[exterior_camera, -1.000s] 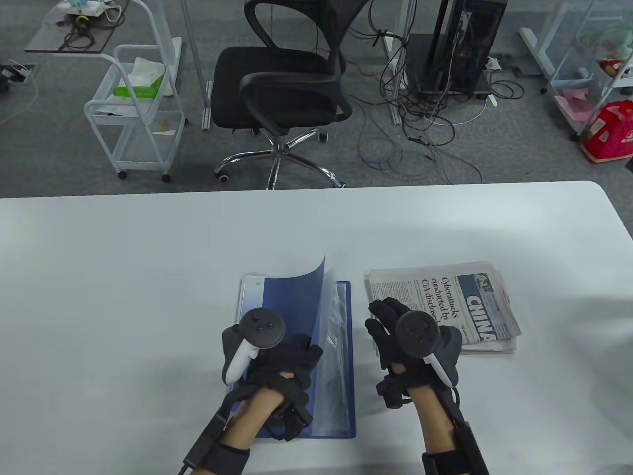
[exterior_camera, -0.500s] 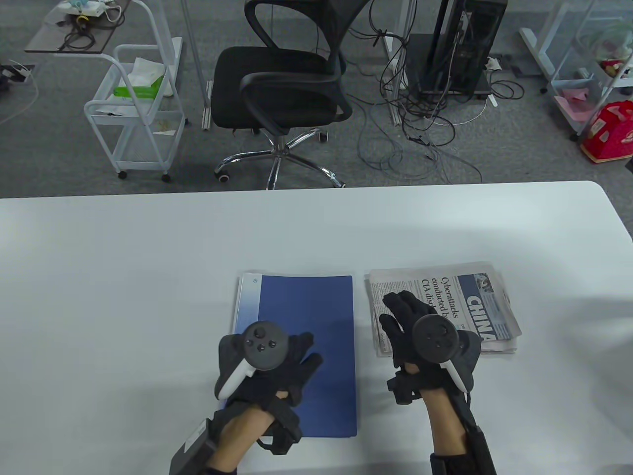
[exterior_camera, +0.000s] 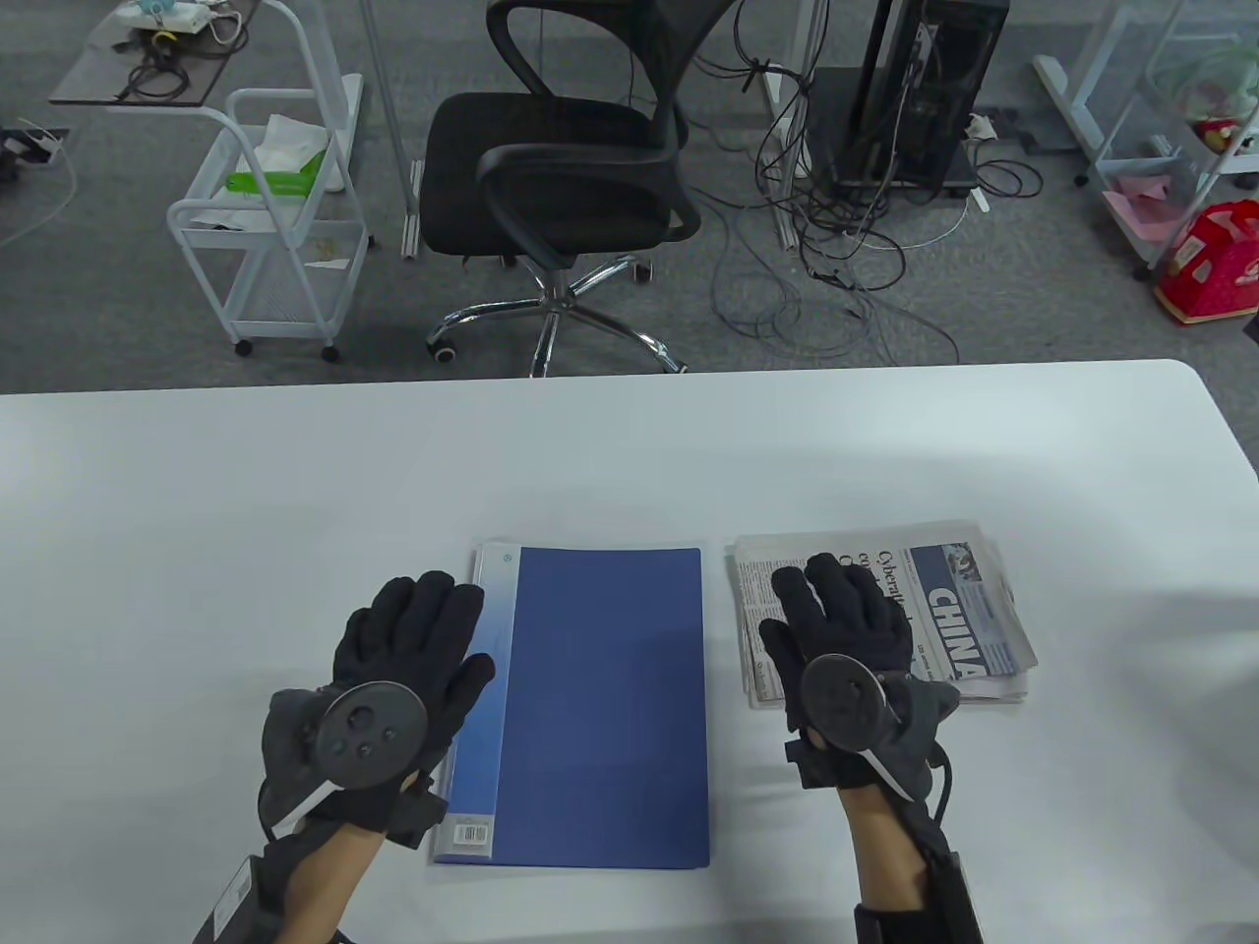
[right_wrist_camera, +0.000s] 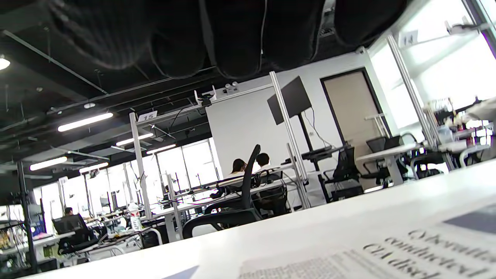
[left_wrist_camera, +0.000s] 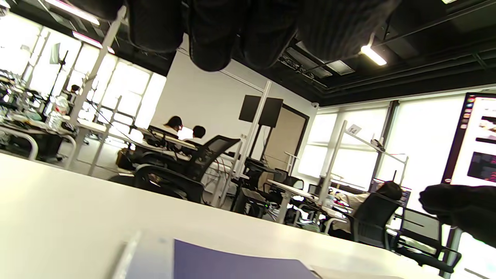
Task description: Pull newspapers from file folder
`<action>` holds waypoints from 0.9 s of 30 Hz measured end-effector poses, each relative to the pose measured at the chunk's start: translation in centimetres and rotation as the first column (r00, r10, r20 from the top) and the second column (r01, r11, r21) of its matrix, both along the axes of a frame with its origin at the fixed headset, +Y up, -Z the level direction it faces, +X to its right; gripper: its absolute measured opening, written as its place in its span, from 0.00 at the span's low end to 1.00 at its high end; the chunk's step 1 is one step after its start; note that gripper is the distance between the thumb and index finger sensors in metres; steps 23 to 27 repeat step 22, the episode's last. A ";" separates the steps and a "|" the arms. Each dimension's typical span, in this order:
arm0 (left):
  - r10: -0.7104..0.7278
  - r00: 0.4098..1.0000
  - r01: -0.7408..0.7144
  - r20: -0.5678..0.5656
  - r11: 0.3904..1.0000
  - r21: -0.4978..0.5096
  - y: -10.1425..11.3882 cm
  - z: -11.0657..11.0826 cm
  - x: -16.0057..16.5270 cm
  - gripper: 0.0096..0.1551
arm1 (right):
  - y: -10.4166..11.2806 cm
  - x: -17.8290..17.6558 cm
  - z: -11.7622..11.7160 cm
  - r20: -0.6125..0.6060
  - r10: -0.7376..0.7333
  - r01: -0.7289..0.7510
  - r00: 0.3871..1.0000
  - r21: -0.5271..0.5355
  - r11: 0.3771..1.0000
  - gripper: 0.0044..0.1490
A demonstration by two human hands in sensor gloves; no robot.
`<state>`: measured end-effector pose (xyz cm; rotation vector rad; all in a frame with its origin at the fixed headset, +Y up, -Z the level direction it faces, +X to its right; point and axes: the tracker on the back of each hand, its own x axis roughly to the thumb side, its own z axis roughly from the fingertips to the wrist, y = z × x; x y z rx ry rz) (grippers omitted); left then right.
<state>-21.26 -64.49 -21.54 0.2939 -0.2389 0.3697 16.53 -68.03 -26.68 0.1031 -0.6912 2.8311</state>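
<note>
A blue file folder lies shut and flat on the white table; it also shows in the left wrist view. A folded newspaper lies flat to its right, out of the folder; its print shows in the right wrist view. My left hand is open, fingers spread, at the folder's left edge with the thumb over its spine. My right hand is open, fingers stretched flat over the newspaper's left part; whether it touches the paper I cannot tell. Neither hand holds anything.
A black office chair stands beyond the table's far edge, with a white cart to its left and a computer tower with cables to its right. Other desks and seated people show in the wrist views.
The folder's cover, raised a second ago, came down shut. My left hand then moved left off the cover to the folder's left edge and opened flat. My right hand slid forward onto the newspaper.
</note>
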 end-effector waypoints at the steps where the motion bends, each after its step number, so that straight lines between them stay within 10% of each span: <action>1: -0.008 1.000 0.008 -0.004 1.000 0.000 -0.4 0.0 -0.2 0.39 | 0.0 -0.1 0.0 0.004 0.025 -0.026 1.000 0.006 1.000 0.35; 27: -0.170 0.986 0.167 0.003 0.969 -0.181 -6.7 -0.9 0.0 0.41 | -0.7 -0.4 -0.1 0.036 0.183 -0.183 0.982 -0.013 0.983 0.35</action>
